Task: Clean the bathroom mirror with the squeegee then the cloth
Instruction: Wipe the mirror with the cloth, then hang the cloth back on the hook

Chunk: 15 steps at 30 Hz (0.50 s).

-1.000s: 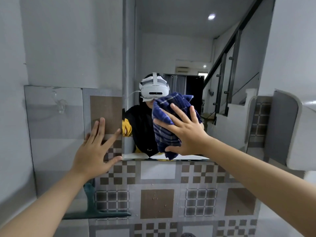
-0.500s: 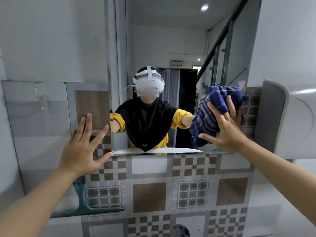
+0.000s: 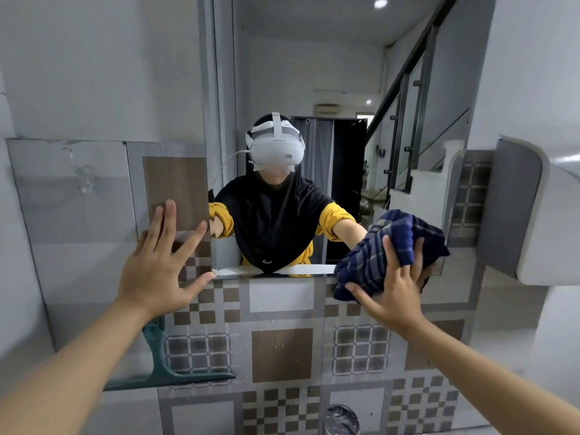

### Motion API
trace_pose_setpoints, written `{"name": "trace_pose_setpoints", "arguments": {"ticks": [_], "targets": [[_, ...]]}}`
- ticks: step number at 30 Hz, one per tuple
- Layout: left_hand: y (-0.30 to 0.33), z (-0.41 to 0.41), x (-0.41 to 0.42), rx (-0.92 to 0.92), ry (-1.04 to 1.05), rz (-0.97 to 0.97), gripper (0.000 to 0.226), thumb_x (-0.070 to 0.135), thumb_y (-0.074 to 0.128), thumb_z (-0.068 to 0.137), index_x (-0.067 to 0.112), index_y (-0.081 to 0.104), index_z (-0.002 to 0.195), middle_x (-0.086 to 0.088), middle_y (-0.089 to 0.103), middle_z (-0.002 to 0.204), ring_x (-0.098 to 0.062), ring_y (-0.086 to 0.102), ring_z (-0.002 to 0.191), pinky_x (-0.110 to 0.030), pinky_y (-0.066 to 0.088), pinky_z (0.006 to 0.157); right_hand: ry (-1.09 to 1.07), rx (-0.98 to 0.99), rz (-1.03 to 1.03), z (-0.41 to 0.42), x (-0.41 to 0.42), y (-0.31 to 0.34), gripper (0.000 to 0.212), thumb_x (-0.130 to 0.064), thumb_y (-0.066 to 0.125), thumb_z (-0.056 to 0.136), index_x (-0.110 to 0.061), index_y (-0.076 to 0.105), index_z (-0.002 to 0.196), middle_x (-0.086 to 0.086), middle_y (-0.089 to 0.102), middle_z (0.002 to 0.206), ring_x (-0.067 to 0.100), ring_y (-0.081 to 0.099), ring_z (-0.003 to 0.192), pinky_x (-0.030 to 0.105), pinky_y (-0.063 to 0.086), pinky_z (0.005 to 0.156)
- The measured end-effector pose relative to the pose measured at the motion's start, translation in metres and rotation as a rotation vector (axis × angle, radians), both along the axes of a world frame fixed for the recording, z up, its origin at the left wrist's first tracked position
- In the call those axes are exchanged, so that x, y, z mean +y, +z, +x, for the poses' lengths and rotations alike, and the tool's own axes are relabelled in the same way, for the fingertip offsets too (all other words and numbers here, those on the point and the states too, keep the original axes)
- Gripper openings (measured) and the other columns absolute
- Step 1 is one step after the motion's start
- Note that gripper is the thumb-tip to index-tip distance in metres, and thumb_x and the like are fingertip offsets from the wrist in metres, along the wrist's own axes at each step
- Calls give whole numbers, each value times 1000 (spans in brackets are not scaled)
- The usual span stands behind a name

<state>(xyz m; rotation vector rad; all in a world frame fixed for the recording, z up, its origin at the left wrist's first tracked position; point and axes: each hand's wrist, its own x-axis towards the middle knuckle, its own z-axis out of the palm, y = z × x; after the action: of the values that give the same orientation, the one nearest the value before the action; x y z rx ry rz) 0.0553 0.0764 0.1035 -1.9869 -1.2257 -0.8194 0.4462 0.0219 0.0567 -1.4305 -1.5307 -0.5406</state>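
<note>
The mirror (image 3: 314, 73) fills the wall ahead and reflects a person with a white headset. My right hand (image 3: 395, 290) presses a bunched blue checked cloth (image 3: 386, 249) against the glass at the mirror's lower right corner. My left hand (image 3: 160, 262) lies flat with fingers spread on the tiled wall at the mirror's lower left edge, holding nothing. A teal squeegee (image 3: 166, 368) hangs or rests against the wall below my left forearm, partly hidden by the arm.
A patterned tile wall (image 3: 282, 350) runs below the mirror. A white fixture (image 3: 539, 221) juts out at the right. A clear suction hook (image 3: 83, 180) sticks on the wall at left. A round metal fitting (image 3: 340, 419) shows at the bottom.
My right hand has swept the cloth from the mirror's middle to its right side, then down to the lower right corner. My left hand has stayed flat on the wall.
</note>
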Motion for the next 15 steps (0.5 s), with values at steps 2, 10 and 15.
{"name": "trace_pose_setpoints", "arguments": {"ticks": [2, 10, 15], "targets": [[0, 0, 1, -2, 1, 2, 88, 71, 37, 75, 25, 20, 148, -20, -3, 157, -37, 0, 145, -56, 27, 104, -7, -5, 37, -14, 5, -7, 104, -71, 54, 67, -29, 4, 148, -11, -2, 157, 19, -26, 143, 73, 19, 104], [-1, 0, 1, -17, -16, 22, 87, 69, 38, 76, 25, 20, 148, -21, -2, 157, -36, -1, 145, -57, 29, 105, -16, 42, 120, -87, 20, -12, 100, -73, 53, 67, -32, 8, 147, -7, -4, 157, 20, -23, 144, 73, -7, 103], [1, -1, -4, -58, -42, -33, 85, 68, 40, 77, 28, 19, 148, -17, -4, 158, -34, -2, 145, -57, 30, 106, 74, -1, 120, -143, 27, -8, 97, -70, 56, 70, -36, 10, 147, -6, 7, 158, 20, -19, 145, 64, -13, 105]]}}
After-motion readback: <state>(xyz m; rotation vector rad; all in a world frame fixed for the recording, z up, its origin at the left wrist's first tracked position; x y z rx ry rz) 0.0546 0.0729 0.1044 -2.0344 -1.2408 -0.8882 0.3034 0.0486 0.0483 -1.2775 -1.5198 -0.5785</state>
